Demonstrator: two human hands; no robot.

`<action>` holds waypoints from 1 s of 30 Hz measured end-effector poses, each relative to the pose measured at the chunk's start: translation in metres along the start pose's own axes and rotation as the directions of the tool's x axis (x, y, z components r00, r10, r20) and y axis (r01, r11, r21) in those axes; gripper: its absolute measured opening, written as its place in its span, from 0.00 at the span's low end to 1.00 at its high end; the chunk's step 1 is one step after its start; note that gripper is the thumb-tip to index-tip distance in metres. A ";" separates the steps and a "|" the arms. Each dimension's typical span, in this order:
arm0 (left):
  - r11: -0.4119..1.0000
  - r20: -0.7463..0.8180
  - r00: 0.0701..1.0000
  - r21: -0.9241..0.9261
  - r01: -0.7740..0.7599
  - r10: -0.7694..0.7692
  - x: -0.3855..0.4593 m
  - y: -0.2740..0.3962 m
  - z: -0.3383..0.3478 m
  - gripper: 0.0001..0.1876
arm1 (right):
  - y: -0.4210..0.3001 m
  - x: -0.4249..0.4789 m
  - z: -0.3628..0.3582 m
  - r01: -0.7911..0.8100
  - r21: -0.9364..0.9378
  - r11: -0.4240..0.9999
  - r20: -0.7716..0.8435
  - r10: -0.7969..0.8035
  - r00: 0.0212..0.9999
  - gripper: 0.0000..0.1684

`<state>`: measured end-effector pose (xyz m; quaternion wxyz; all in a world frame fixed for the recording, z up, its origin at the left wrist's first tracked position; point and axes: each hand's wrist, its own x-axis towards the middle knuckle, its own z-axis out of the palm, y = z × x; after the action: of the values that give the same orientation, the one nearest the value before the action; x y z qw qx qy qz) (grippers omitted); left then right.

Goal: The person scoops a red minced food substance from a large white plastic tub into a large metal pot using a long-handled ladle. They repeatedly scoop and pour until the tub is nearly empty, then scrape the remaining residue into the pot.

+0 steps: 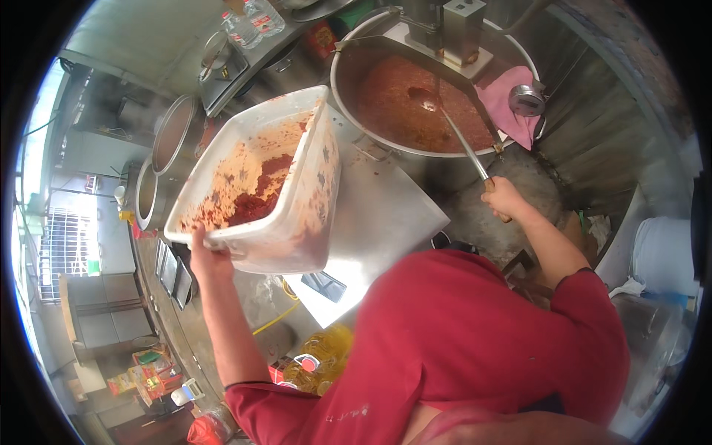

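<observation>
My left hand (210,258) grips the near rim of a white plastic tub (325,222), which is tilted over a steel table. Dark red paste (253,207) clings to the tub's bottom and walls. My right hand (503,197) is closed on the wooden handle of a long metal ladle (464,142). The ladle's bowl rests at the surface of the reddish-brown sauce (389,105) in a large round metal pot (342,105). Above the pot stands a boxy metal machine head (463,30). A pink cloth (509,100) hangs over the pot's right rim, beside a round metal device (527,101).
The steel table (384,206) bears a phone-like dark slab (325,285). Large metal pots (146,194) stand at the left. Water bottles (250,25) sit on a back counter. Bottles of yellow oil (328,350) are on the floor near me; a yellow hose (275,321) lies nearby.
</observation>
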<state>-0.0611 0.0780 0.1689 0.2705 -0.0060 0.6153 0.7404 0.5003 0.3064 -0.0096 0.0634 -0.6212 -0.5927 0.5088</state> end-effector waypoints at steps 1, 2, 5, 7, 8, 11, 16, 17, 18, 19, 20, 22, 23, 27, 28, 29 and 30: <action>0.998 0.019 1.000 0.066 0.011 -0.012 0.017 0.014 -0.002 0.18 | -0.001 0.001 0.000 -0.002 -0.002 1.000 0.006 0.002 1.000 0.14; 0.996 0.006 1.000 0.087 -0.015 0.014 0.022 0.022 0.010 0.19 | -0.002 0.002 0.000 -0.010 -0.004 1.000 0.003 0.010 1.000 0.14; 0.991 -0.042 0.998 0.124 -0.048 0.053 0.025 0.042 0.044 0.21 | -0.003 0.003 -0.013 -0.009 0.080 0.997 -0.022 0.011 1.000 0.16; 0.988 -0.029 0.998 0.147 -0.051 0.056 0.035 0.053 0.056 0.21 | -0.001 0.001 -0.014 0.071 -0.186 0.980 -0.110 -0.092 0.990 0.17; 0.988 -0.046 0.998 0.149 -0.045 0.052 0.038 0.059 0.064 0.21 | 0.002 -0.002 -0.013 0.098 -0.317 0.943 -0.144 -0.150 0.978 0.18; 0.985 0.040 0.998 0.164 -0.057 0.051 0.055 0.073 0.083 0.21 | 0.039 0.010 0.006 0.126 -0.500 0.857 -0.199 -0.255 0.946 0.19; 0.948 0.135 0.988 0.298 -0.110 0.073 0.061 0.111 0.122 0.22 | 0.002 -0.013 -0.002 0.030 -0.181 0.983 -0.126 -0.054 0.991 0.19; 0.937 0.169 0.981 0.319 -0.145 0.094 0.052 0.118 0.136 0.22 | -0.015 -0.023 -0.008 -0.042 -0.130 0.991 -0.095 0.030 0.995 0.19; 0.927 0.193 0.977 0.344 -0.150 0.086 0.041 0.126 0.151 0.22 | -0.026 -0.028 -0.012 -0.109 -0.081 0.991 -0.059 0.104 0.993 0.19; 0.916 0.210 0.974 0.371 -0.154 0.078 0.034 0.135 0.163 0.22 | -0.024 -0.027 -0.013 -0.044 -0.113 0.993 -0.095 0.033 0.995 0.19; 0.885 0.185 0.974 0.421 -0.198 0.130 0.033 0.141 0.175 0.21 | -0.019 -0.028 -0.014 0.020 -0.148 0.989 -0.129 -0.039 0.991 0.18; 0.828 0.310 0.944 0.497 -0.260 0.110 0.016 0.148 0.207 0.19 | -0.001 -0.031 -0.007 0.050 -0.269 0.962 -0.174 -0.099 0.980 0.18; 0.796 0.369 0.924 0.529 -0.294 0.096 0.007 0.147 0.222 0.19 | 0.013 -0.028 0.004 0.019 -0.355 0.935 -0.184 -0.090 0.979 0.17; 0.612 0.478 0.862 0.634 -0.473 0.171 0.005 0.119 0.281 0.20 | 0.035 -0.024 0.018 0.048 -0.357 0.933 -0.176 -0.118 0.977 0.18; 0.645 0.493 0.858 0.610 -0.460 0.146 0.007 0.121 0.284 0.20 | 0.036 -0.023 0.017 0.092 -0.324 0.941 -0.186 -0.159 0.969 0.18; 0.676 0.508 0.853 0.587 -0.445 0.121 0.007 0.124 0.287 0.20 | 0.036 -0.021 0.013 0.107 -0.305 0.946 -0.177 -0.166 0.970 0.18; 0.684 0.491 0.863 0.590 -0.428 0.117 0.006 0.125 0.289 0.20 | 0.033 -0.021 0.011 0.120 -0.281 0.952 -0.161 -0.170 0.972 0.18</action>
<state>-0.0238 0.3325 0.3499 0.2612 0.3449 0.7645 0.4779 0.5195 0.2740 -0.0253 0.0697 -0.6227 -0.6923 0.3580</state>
